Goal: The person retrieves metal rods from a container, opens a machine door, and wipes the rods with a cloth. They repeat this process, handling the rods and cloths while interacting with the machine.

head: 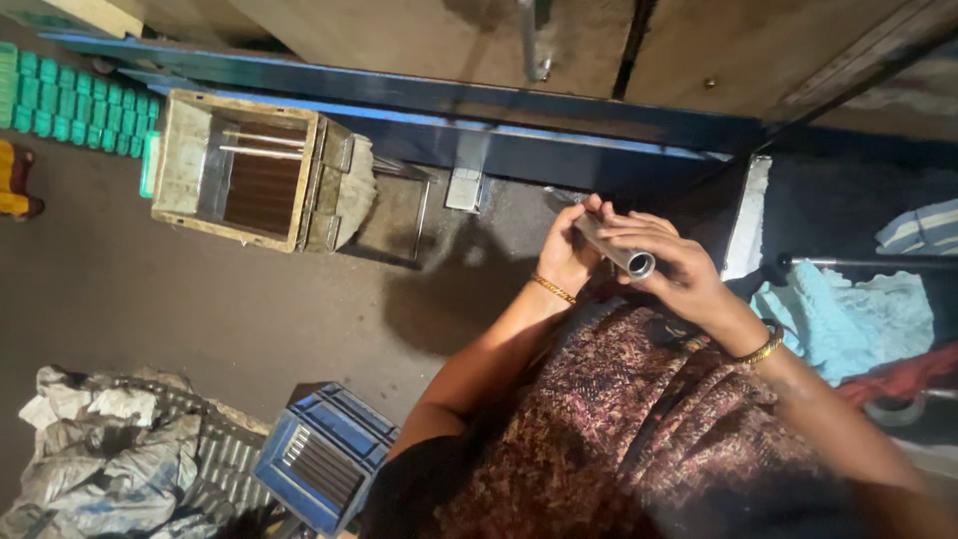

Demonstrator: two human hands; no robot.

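my left hand point(567, 255) grips the far end of the short metal tube point(614, 246); my right hand point(671, 268) wraps its open near end, above my lap. if either grip loosens, i reckon the smooth tube slides onto the dark floor point(150, 289).

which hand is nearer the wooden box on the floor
Left. The left hand holds the far end of the metal tube, on the side toward the wooden box. The right hand grips the tube's open end, farther from it.
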